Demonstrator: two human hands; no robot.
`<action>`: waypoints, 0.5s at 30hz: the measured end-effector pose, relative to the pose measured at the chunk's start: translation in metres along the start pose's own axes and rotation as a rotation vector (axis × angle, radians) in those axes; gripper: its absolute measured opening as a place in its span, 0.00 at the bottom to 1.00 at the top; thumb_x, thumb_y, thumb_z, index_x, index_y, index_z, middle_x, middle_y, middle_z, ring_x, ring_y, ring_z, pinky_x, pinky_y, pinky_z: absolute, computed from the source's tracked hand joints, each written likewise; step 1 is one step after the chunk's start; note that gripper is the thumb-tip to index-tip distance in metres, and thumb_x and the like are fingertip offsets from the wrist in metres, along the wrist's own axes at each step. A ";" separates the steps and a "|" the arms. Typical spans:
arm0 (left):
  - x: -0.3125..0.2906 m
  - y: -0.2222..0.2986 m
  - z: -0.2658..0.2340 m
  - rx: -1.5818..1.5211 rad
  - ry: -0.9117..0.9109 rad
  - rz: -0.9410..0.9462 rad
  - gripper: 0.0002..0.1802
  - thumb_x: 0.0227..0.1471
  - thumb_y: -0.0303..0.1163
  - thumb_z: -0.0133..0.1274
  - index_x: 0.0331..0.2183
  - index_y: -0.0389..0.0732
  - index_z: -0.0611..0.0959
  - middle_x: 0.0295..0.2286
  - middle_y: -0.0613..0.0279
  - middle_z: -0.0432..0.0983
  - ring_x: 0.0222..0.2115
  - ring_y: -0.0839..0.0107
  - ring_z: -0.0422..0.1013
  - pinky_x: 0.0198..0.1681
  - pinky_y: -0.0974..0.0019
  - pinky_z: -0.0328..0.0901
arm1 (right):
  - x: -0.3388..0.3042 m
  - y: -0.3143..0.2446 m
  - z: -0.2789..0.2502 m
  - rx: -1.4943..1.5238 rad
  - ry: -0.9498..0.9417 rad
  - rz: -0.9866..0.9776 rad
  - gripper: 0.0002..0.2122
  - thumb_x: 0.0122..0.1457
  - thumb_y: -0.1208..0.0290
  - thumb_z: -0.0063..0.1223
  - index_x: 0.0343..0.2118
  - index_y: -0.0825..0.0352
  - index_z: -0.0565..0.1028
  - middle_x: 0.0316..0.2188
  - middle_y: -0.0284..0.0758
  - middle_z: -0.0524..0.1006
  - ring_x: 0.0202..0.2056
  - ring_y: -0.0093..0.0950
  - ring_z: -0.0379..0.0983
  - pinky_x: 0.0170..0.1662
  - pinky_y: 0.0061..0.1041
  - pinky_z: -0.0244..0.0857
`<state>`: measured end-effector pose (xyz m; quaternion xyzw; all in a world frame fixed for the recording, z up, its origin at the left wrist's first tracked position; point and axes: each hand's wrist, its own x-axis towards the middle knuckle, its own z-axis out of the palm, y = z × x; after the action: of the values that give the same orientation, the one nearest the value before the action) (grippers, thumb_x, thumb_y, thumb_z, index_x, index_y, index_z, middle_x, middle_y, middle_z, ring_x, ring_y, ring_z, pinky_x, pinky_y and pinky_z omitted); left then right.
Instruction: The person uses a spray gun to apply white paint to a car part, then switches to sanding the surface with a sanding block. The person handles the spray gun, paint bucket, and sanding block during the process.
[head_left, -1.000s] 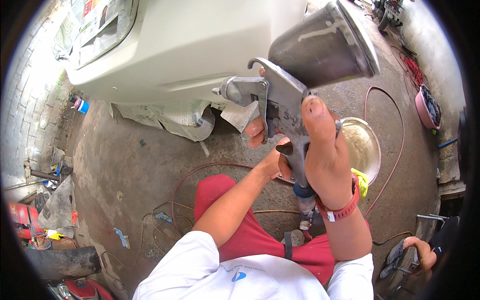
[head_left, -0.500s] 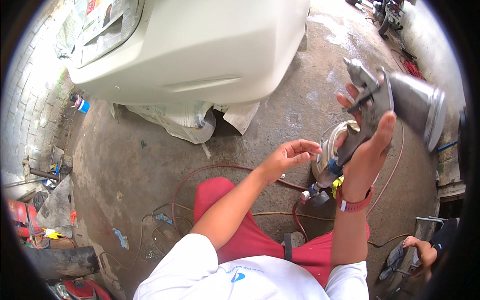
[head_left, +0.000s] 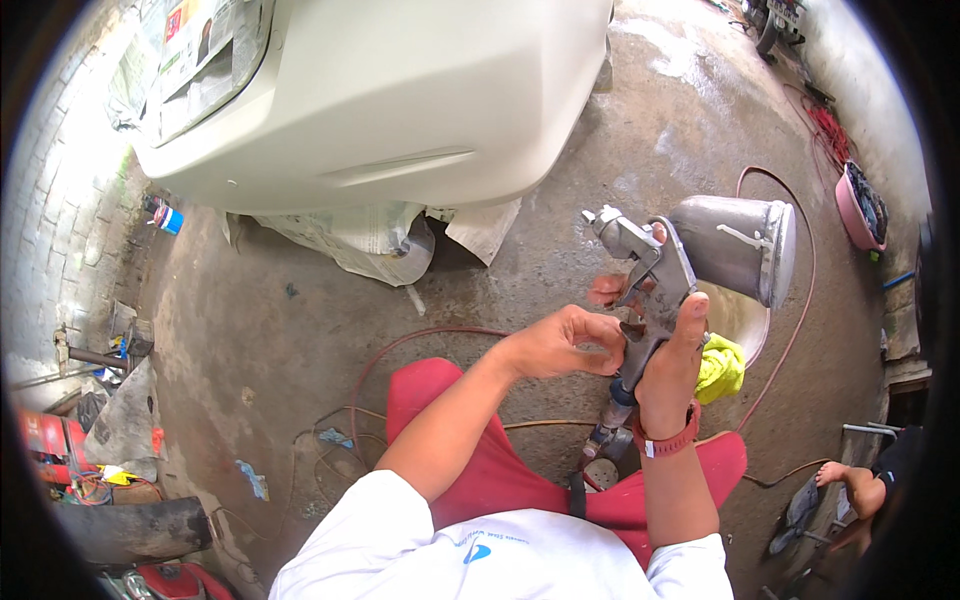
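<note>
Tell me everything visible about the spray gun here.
The spray gun looks like worn grey metal. Its wide silvery cup, streaked with pale residue, extends toward the picture's right; the nozzle end points left. A blue-collared fitting continues below the handle. The right hand's grip holds it out in front, thumb along the near side; the left hand's grip is curled beside the handle, and whether it touches is unclear.

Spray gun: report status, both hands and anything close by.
Right hand gripping spray gun, metal cup toward the right. Left hand curled close beside gun, contact unclear. Yellow cloth showing near right hand.
</note>
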<state>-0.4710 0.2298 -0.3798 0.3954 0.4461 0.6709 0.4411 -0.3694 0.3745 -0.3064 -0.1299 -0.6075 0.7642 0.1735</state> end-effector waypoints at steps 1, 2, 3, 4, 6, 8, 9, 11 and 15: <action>-0.002 0.002 -0.001 -0.001 0.002 -0.024 0.08 0.58 0.30 0.71 0.35 0.37 0.90 0.35 0.68 0.80 0.41 0.74 0.74 0.54 0.63 0.67 | 0.000 -0.002 0.002 -0.017 -0.027 -0.005 0.42 0.75 0.29 0.29 0.69 0.68 0.70 0.46 0.45 0.84 0.46 0.36 0.83 0.49 0.35 0.79; -0.005 0.004 -0.002 -0.001 0.006 -0.048 0.08 0.57 0.31 0.72 0.35 0.37 0.90 0.34 0.68 0.80 0.41 0.74 0.74 0.54 0.63 0.67 | 0.001 -0.004 0.003 -0.010 -0.051 -0.003 0.42 0.75 0.29 0.29 0.69 0.68 0.71 0.46 0.44 0.84 0.45 0.35 0.83 0.49 0.35 0.79; -0.006 0.005 -0.002 -0.004 0.018 -0.053 0.08 0.57 0.31 0.72 0.35 0.37 0.90 0.34 0.68 0.80 0.41 0.74 0.74 0.54 0.63 0.67 | 0.001 -0.006 0.006 -0.003 -0.075 0.000 0.43 0.75 0.29 0.29 0.69 0.68 0.71 0.45 0.44 0.84 0.45 0.34 0.83 0.49 0.35 0.79; -0.008 0.005 -0.002 -0.007 0.029 -0.057 0.09 0.56 0.31 0.72 0.35 0.37 0.90 0.34 0.68 0.80 0.41 0.74 0.74 0.54 0.63 0.67 | 0.001 -0.008 0.008 0.000 -0.070 0.001 0.43 0.75 0.30 0.29 0.68 0.69 0.72 0.44 0.43 0.85 0.44 0.34 0.83 0.48 0.35 0.79; -0.011 0.005 -0.002 -0.015 0.044 -0.073 0.07 0.56 0.29 0.72 0.34 0.37 0.90 0.34 0.68 0.80 0.40 0.74 0.75 0.52 0.64 0.68 | 0.002 -0.011 0.012 0.047 -0.089 -0.003 0.43 0.76 0.30 0.29 0.66 0.70 0.74 0.43 0.42 0.85 0.44 0.32 0.83 0.48 0.34 0.79; -0.013 0.004 -0.002 -0.001 0.045 -0.081 0.05 0.55 0.25 0.72 0.33 0.37 0.90 0.35 0.68 0.79 0.40 0.74 0.77 0.49 0.66 0.70 | 0.004 -0.014 0.015 -0.028 -0.080 -0.019 0.42 0.76 0.30 0.29 0.67 0.70 0.73 0.43 0.42 0.85 0.43 0.31 0.83 0.47 0.33 0.79; -0.014 0.003 -0.003 -0.027 0.058 -0.089 0.06 0.55 0.26 0.72 0.33 0.37 0.90 0.35 0.68 0.80 0.40 0.74 0.76 0.49 0.66 0.70 | 0.004 -0.014 0.016 -0.017 -0.093 -0.040 0.42 0.76 0.31 0.29 0.67 0.69 0.73 0.43 0.42 0.85 0.42 0.30 0.83 0.47 0.32 0.79; -0.015 0.002 -0.003 -0.032 0.079 -0.079 0.07 0.54 0.26 0.73 0.34 0.36 0.89 0.34 0.67 0.80 0.41 0.75 0.75 0.49 0.65 0.70 | 0.005 -0.013 0.019 -0.031 -0.106 -0.007 0.41 0.76 0.32 0.29 0.67 0.69 0.73 0.43 0.42 0.85 0.41 0.30 0.83 0.47 0.31 0.79; -0.025 -0.001 -0.009 -0.101 0.076 -0.142 0.08 0.56 0.26 0.72 0.37 0.37 0.89 0.37 0.66 0.81 0.43 0.74 0.78 0.51 0.65 0.73 | 0.005 -0.012 0.026 0.008 -0.154 -0.043 0.40 0.77 0.33 0.29 0.67 0.69 0.73 0.43 0.40 0.85 0.34 0.27 0.82 0.40 0.27 0.77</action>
<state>-0.4719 0.2037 -0.3864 0.3145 0.4551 0.6740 0.4896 -0.3833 0.3564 -0.2891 -0.0569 -0.6187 0.7704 0.1431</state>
